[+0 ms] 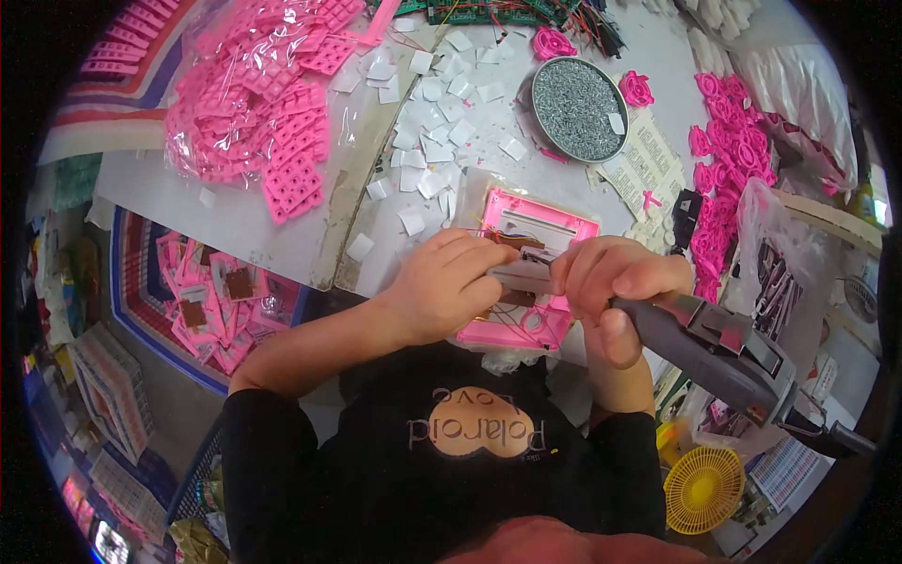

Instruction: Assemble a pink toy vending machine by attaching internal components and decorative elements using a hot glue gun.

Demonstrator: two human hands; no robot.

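Note:
On the table in front of me lies a pink plastic housing (547, 212) with wires and a brown board inside, partly covered by my hands. My left hand (446, 287) reaches over its left side, fingers closed around or against a part inside that I cannot make out. My right hand (625, 277) grips a dark grey electric screwdriver (709, 348), its body slanting down to the right. The tool's front end is between my hands, over the housing; whether the bit touches a screw is hidden. A cord leaves the screwdriver's rear end.
A round bowl of small metal screws (575, 108) stands beyond the housing. White paper squares (437, 150) are scattered to its left. Bagged pink keypad-like pieces (254, 85) lie far left, pink ring-shaped parts (719, 188) at right. A bin of pink assemblies (221, 301) sits below left.

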